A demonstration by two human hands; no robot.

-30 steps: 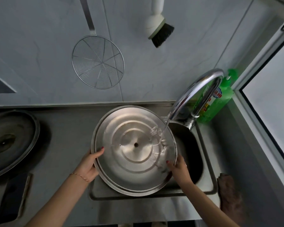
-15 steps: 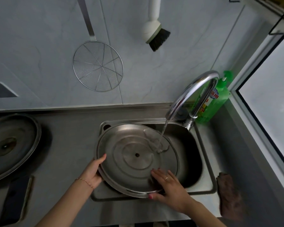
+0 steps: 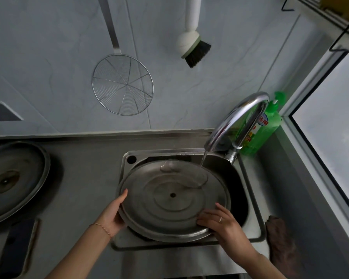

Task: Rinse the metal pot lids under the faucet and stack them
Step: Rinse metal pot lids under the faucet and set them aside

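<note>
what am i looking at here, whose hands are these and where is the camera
This is one view from a camera worn on a person's head, looking down at their own bare hands; no machine is involved. The left hand grips the rim of a large round metal pot lid tilted over the steel sink. The right hand rests its fingers on the lid's surface. Water runs from the curved chrome faucet onto it. A second metal lid lies on the grey counter to the left.
</note>
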